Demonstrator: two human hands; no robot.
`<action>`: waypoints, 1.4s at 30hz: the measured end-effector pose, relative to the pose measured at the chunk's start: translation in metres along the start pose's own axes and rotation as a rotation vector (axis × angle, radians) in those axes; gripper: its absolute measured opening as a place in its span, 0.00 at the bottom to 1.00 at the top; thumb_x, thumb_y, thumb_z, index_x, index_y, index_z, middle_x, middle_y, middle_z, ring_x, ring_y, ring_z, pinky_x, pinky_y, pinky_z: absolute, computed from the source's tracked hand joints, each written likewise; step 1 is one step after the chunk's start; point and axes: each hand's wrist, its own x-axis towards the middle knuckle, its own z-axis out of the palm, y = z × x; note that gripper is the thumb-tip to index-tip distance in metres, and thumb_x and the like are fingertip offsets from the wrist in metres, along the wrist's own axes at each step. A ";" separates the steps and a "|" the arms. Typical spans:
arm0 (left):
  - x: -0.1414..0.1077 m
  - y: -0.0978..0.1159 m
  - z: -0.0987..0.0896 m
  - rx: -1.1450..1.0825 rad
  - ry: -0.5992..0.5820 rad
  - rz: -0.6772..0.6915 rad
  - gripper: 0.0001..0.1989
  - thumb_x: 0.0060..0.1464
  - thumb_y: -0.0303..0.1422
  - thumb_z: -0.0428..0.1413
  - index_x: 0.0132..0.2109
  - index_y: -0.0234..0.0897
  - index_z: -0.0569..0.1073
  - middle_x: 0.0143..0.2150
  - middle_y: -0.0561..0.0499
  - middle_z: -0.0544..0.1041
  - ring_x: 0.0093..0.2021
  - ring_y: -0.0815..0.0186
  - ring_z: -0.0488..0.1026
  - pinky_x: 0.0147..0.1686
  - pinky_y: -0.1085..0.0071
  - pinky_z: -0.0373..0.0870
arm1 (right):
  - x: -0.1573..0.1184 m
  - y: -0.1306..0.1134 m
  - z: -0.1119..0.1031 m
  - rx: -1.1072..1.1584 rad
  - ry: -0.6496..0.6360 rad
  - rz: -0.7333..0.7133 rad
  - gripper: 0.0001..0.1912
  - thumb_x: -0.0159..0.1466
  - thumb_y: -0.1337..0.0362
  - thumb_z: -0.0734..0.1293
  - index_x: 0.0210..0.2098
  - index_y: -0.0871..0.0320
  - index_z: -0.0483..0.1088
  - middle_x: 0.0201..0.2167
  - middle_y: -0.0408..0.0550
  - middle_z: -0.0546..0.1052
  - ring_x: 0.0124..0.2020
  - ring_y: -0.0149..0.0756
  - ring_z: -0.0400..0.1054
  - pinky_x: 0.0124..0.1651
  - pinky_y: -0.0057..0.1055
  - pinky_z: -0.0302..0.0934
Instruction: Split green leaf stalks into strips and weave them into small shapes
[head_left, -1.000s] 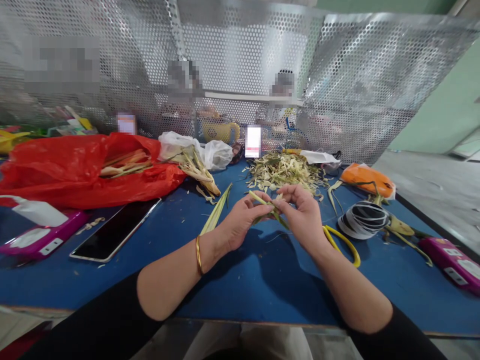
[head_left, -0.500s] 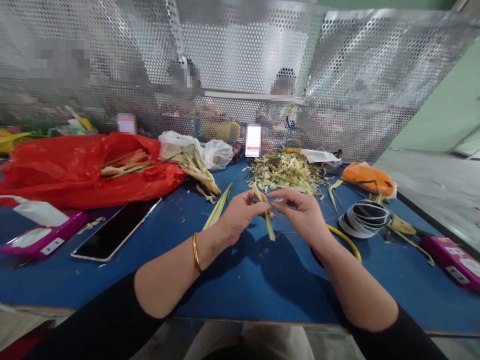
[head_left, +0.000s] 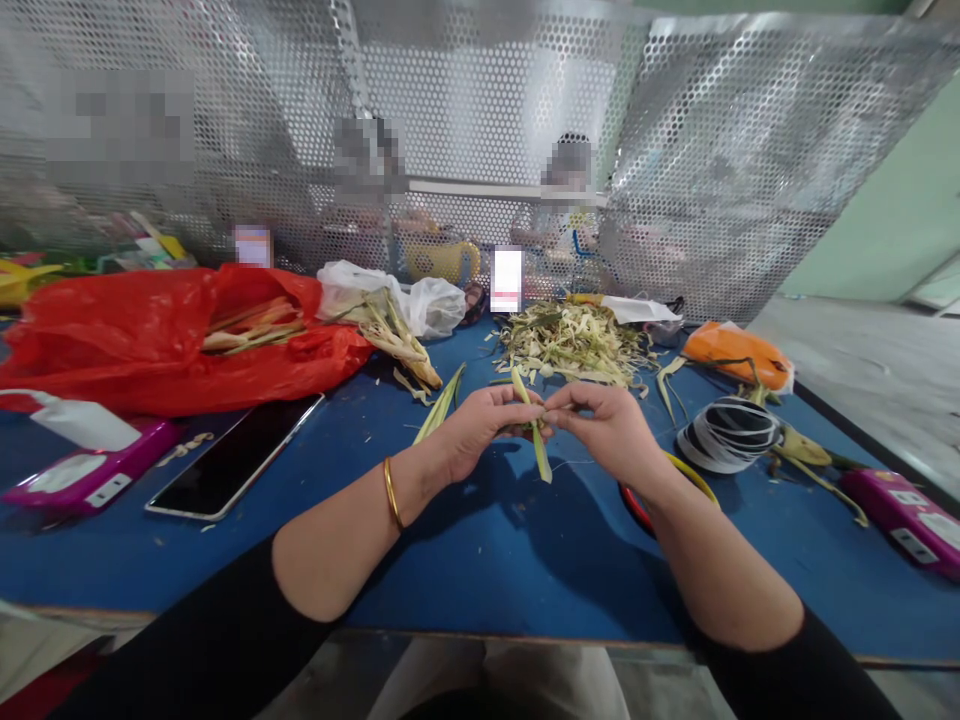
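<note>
Near the middle of the blue table (head_left: 480,580), my left hand (head_left: 491,430) is closed around a pale green leaf strip (head_left: 541,455), which slants downward past its fingertips. My right hand (head_left: 596,415) is pinched close against the left fingertips; what it holds is too small to make out. Under my left forearm and beside it lie long green leaves (head_left: 441,405). Just beyond both hands is a heap of shredded pale leaves (head_left: 574,340). A spool of white strip (head_left: 727,435) stands to the right of my right hand.
Left: a red plastic bag (head_left: 135,340), a phone (head_left: 236,460), a purple power strip (head_left: 97,470) and husks in a clear bag (head_left: 397,340). Right: an orange packet (head_left: 739,355), another purple strip (head_left: 900,515), yellow and red rings (head_left: 690,475). A perforated metal screen (head_left: 487,100) stands behind, with people beyond.
My right hand has shifted slightly, its fingers now drawn in closer against my left fingertips. More of the red ring shows beside my right wrist.
</note>
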 end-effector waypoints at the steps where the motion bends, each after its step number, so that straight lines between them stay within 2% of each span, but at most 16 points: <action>1: 0.001 -0.001 -0.001 0.014 -0.004 -0.012 0.14 0.43 0.38 0.64 0.35 0.34 0.75 0.31 0.49 0.79 0.34 0.65 0.76 0.43 0.66 0.68 | 0.000 -0.001 0.001 -0.038 0.025 -0.023 0.06 0.58 0.65 0.67 0.25 0.57 0.73 0.23 0.43 0.77 0.29 0.35 0.69 0.35 0.30 0.60; 5: 0.002 -0.002 -0.005 0.117 -0.016 -0.059 0.15 0.46 0.43 0.62 0.34 0.34 0.79 0.31 0.48 0.79 0.34 0.65 0.75 0.44 0.66 0.67 | -0.002 -0.006 0.003 -0.214 0.101 -0.156 0.07 0.60 0.68 0.65 0.26 0.56 0.72 0.25 0.45 0.75 0.29 0.35 0.68 0.34 0.29 0.59; 11: 0.003 -0.001 -0.008 0.158 -0.041 -0.031 0.10 0.47 0.40 0.61 0.31 0.37 0.79 0.30 0.52 0.78 0.33 0.68 0.72 0.43 0.68 0.66 | -0.004 -0.008 0.002 -0.356 0.115 -0.231 0.09 0.59 0.72 0.64 0.24 0.56 0.69 0.26 0.45 0.73 0.30 0.35 0.66 0.34 0.29 0.57; 15: 0.004 -0.004 -0.007 0.218 -0.043 0.040 0.10 0.49 0.39 0.59 0.31 0.36 0.79 0.30 0.51 0.77 0.33 0.67 0.71 0.43 0.68 0.66 | -0.003 -0.006 0.002 -0.307 0.083 -0.193 0.08 0.59 0.72 0.64 0.25 0.56 0.69 0.26 0.44 0.74 0.29 0.34 0.66 0.33 0.29 0.56; 20: 0.002 -0.003 -0.001 0.323 0.016 0.104 0.12 0.49 0.39 0.58 0.30 0.33 0.77 0.27 0.50 0.75 0.32 0.67 0.70 0.40 0.70 0.65 | -0.003 -0.004 0.002 -0.281 0.089 -0.058 0.07 0.58 0.69 0.66 0.24 0.56 0.70 0.22 0.42 0.74 0.26 0.33 0.65 0.29 0.28 0.53; 24: 0.000 0.000 0.001 0.466 0.038 0.180 0.12 0.50 0.39 0.57 0.29 0.34 0.75 0.27 0.51 0.74 0.30 0.68 0.69 0.37 0.70 0.64 | -0.003 -0.001 0.003 -0.301 0.121 -0.038 0.07 0.58 0.69 0.66 0.23 0.56 0.71 0.23 0.43 0.75 0.26 0.33 0.66 0.29 0.27 0.54; 29: 0.000 0.001 -0.002 0.713 0.063 0.312 0.10 0.51 0.37 0.56 0.29 0.35 0.75 0.27 0.53 0.74 0.31 0.68 0.68 0.35 0.71 0.62 | -0.002 0.000 0.003 -0.274 0.101 0.000 0.06 0.56 0.70 0.66 0.23 0.56 0.70 0.22 0.43 0.74 0.26 0.33 0.66 0.29 0.28 0.55; 31: 0.000 0.001 -0.003 0.666 0.051 0.299 0.10 0.51 0.37 0.56 0.29 0.35 0.75 0.28 0.53 0.75 0.31 0.67 0.69 0.36 0.71 0.63 | -0.002 -0.001 0.003 -0.268 0.105 -0.008 0.06 0.56 0.70 0.66 0.23 0.56 0.70 0.23 0.43 0.74 0.27 0.34 0.66 0.30 0.28 0.55; 35: 0.003 0.000 -0.002 0.398 -0.003 0.208 0.15 0.54 0.42 0.54 0.31 0.34 0.77 0.29 0.50 0.77 0.33 0.65 0.72 0.41 0.67 0.66 | -0.001 -0.002 0.001 -0.276 0.146 -0.024 0.06 0.57 0.69 0.65 0.24 0.56 0.71 0.25 0.44 0.75 0.29 0.35 0.67 0.33 0.30 0.56; 38: 0.003 0.001 0.000 0.260 0.019 0.155 0.19 0.55 0.46 0.52 0.31 0.34 0.77 0.27 0.49 0.76 0.31 0.65 0.72 0.41 0.65 0.67 | -0.001 -0.003 -0.001 -0.276 0.180 -0.015 0.05 0.57 0.69 0.65 0.25 0.57 0.71 0.25 0.45 0.75 0.29 0.35 0.67 0.33 0.30 0.56; 42: 0.001 0.003 0.001 0.399 0.049 0.196 0.15 0.50 0.42 0.59 0.27 0.34 0.75 0.25 0.52 0.75 0.29 0.68 0.70 0.38 0.70 0.66 | 0.000 -0.003 -0.001 -0.286 0.194 -0.038 0.05 0.58 0.68 0.65 0.25 0.57 0.71 0.26 0.45 0.76 0.30 0.36 0.67 0.34 0.30 0.56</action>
